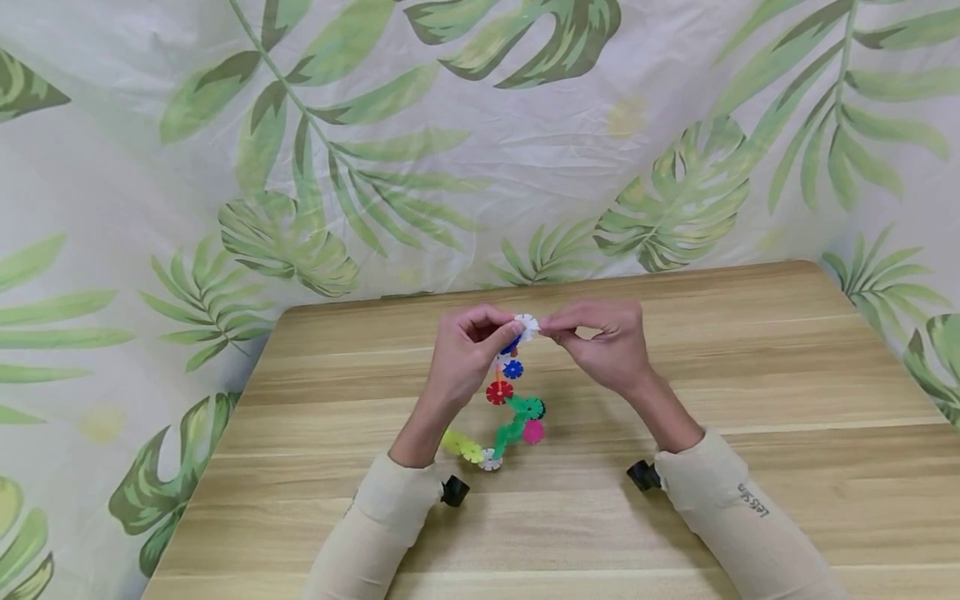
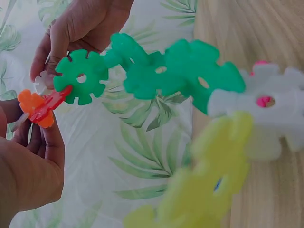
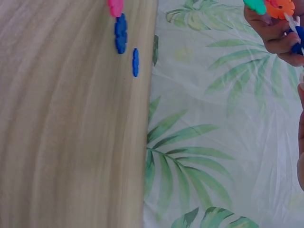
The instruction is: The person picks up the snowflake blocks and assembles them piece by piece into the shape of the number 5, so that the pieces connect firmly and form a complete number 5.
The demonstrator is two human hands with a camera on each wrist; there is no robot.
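My left hand (image 1: pixel 472 346) pinches the upper end of a chain of notched plastic discs, near a blue disc partly hidden by the thumb. Thumb and forefinger of my right hand (image 1: pixel 611 346) pinch the right edge of a white notched disc (image 1: pixel 528 327), which also meets the left fingertips. Below the left hand the chain runs through an orange disc (image 2: pixel 31 105), a red disc (image 1: pixel 498 392), several green discs (image 2: pixel 190 71), a white disc (image 1: pixel 490 459) and yellow discs (image 1: pixel 462 446). In the right wrist view, only an edge of the right hand shows.
On the wooden table (image 1: pixel 750 517) lie loose discs: a pink one (image 1: pixel 533 431), a small blue one (image 1: pixel 513 369) and a dark blue one (image 3: pixel 120 33), mostly behind green in the head view. A leaf-patterned cloth (image 1: pixel 525 167) hangs behind the table's far edge.
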